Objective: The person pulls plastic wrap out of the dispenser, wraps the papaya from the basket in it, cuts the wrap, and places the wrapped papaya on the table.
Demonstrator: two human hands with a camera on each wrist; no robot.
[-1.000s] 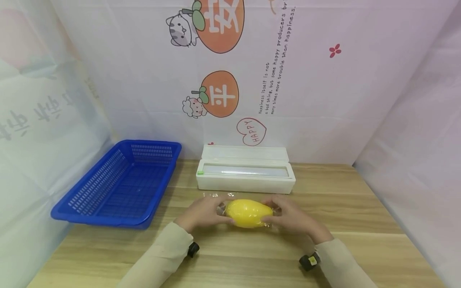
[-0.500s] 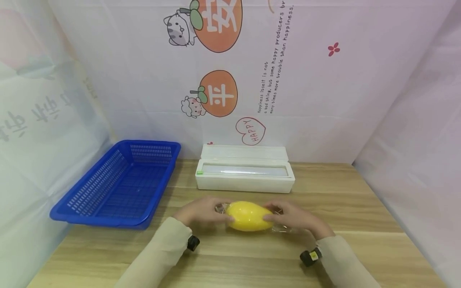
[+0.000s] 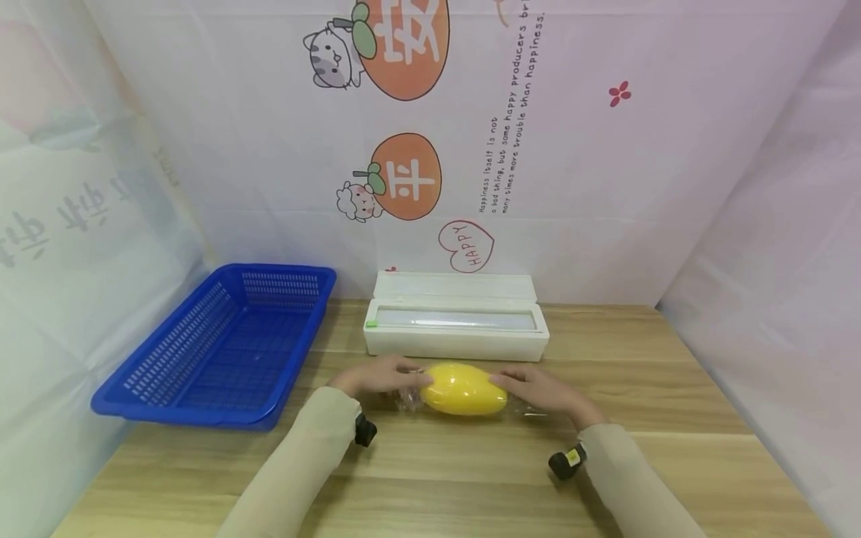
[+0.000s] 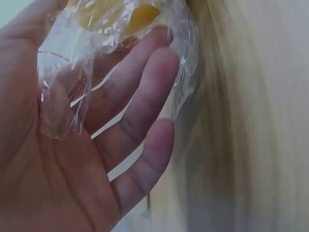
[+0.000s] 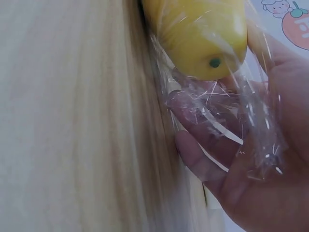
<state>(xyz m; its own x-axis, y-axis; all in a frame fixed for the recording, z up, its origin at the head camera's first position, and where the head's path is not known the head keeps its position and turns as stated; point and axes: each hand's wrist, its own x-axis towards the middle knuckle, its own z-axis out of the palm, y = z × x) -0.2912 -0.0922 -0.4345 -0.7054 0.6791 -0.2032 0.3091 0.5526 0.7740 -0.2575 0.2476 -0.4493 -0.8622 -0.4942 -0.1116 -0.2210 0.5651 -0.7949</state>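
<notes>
A yellow mango-shaped fruit point(image 3: 464, 388) wrapped in clear cling film point(image 3: 406, 401) lies on the wooden table point(image 3: 437, 478) between my two hands. My left hand point(image 3: 377, 377) cups its left end. In the left wrist view the left hand point(image 4: 96, 145) has nearly straight fingers, with bunched film point(image 4: 63, 96) across the palm and the fruit point(image 4: 116, 12) at the fingertips. My right hand point(image 3: 538, 388) cups the right end. In the right wrist view loose film point(image 5: 231, 106) lies over the relaxed fingers of the right hand point(image 5: 251, 183), under the fruit point(image 5: 203, 34).
A white cling film dispenser box point(image 3: 457, 344) with its lid up stands just behind the fruit. A blue plastic basket point(image 3: 181, 415) sits at the left. Printed sheets wall in the table at the back and both sides.
The fruit and both hands have shifted a little away from me, towards the white box. The film tail at the left end now shows below my left hand.
</notes>
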